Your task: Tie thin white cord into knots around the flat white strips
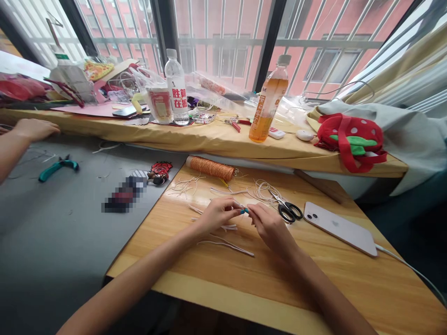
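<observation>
Head view: I have both hands at centre frame, low over the wooden table (265,279). My left hand (218,215) and right hand (270,225) meet fingertip to fingertip, each pinching a pale cord (243,207) between them. More cord pieces (226,243) lie on the wood just below my hands. Scissors (288,209) rest just right of my right hand, with a phone (340,228) further right. An orange thread spool (210,167) lies above the hands. At upper left, another person's hand (35,129) rests on the grey table, near teal pliers (57,168).
</observation>
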Motion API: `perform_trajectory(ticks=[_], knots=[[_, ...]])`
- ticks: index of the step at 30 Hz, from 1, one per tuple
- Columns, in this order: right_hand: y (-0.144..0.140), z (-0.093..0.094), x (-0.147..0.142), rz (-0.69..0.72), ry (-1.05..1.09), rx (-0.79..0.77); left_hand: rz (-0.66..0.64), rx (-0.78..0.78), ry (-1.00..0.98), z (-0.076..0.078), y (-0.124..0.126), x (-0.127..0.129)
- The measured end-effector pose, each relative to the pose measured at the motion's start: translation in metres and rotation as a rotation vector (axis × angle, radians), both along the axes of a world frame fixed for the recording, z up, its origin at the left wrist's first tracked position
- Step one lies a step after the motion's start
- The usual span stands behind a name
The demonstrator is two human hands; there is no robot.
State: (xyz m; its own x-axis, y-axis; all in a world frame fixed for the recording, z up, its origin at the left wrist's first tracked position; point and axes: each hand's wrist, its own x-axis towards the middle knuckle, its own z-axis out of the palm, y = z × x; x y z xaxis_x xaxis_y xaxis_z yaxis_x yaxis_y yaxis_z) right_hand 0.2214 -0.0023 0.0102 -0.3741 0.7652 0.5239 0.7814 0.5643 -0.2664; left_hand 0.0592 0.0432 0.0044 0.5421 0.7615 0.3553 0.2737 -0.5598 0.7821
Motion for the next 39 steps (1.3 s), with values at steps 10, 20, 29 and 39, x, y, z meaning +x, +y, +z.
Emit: perform_trajectory(ticks=[10, 20, 29, 39], knots=[[0.002, -0.001, 0.011, 0.220, -0.563, 0.144, -0.118, 0.653, 0.386, 0.004, 0.011, -0.018], [0.001, -0.005, 0.002, -0.008, -0.493, 0.239, 0.024, 0.980, 0.553, 0.008, -0.006, -0.013], [0.001, 0.001, 0.001, -0.170, -0.427, 0.315, 0.074, -0.006, -0.067, -0.009, -0.008, 0.009], [0.002, 0.001, 0.006, -0.030, -0.398, 0.281, 0.062, -0.051, -0.091, -0.007, -0.008, 0.007]])
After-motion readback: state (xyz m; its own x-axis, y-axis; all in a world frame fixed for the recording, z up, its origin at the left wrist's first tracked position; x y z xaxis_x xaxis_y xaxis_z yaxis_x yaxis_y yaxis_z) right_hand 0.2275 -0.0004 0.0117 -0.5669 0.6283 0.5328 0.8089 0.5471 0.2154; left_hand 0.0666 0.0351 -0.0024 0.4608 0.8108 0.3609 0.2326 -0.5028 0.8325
